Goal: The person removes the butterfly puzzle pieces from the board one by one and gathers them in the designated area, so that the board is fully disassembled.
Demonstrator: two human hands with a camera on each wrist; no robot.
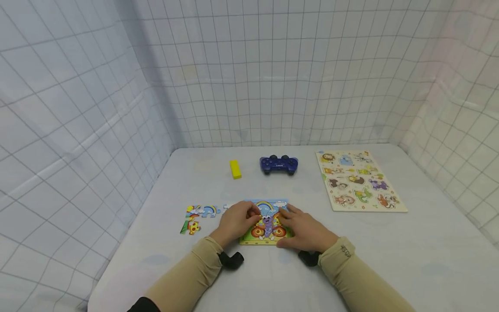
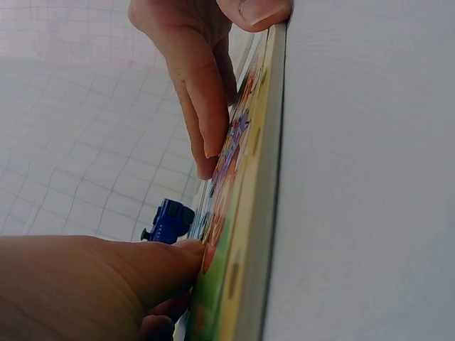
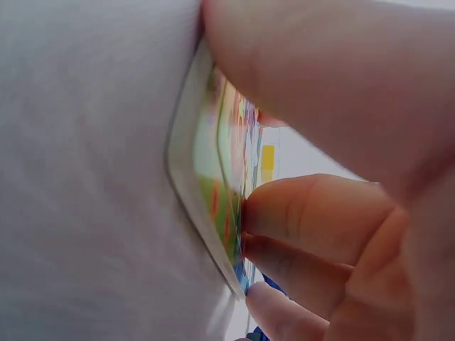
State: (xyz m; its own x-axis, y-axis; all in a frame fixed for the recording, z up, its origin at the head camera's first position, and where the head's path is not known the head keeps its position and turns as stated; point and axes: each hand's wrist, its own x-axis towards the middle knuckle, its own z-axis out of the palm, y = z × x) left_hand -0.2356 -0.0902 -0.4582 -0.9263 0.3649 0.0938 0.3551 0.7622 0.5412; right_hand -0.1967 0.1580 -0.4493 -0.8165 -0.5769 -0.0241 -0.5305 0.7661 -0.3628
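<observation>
A small jigsaw puzzle [image 1: 267, 236] with a purple butterfly and a rainbow lies in front of me in its pale tray. My left hand [image 1: 238, 220] is at its left side, fingers bent and the thumb touching the picture; no piece shows between them. The right hand [image 1: 308, 229] rests on the right side, its fingers spread over the picture and its thumb at the front edge. In the right wrist view the right fingertips [image 3: 259, 206] touch the puzzle surface. Loose jigsaw pieces [image 1: 192, 226] with a giraffe and another rainbow lie left of the left hand.
Behind the puzzle lie a yellow block [image 1: 235, 169] and a dark blue game controller [image 1: 278, 164]. An animal puzzle board [image 1: 354, 180] lies at the back right. White gridded cloth [image 1: 269, 78] walls in the white table [image 1: 390, 255] at the back and sides.
</observation>
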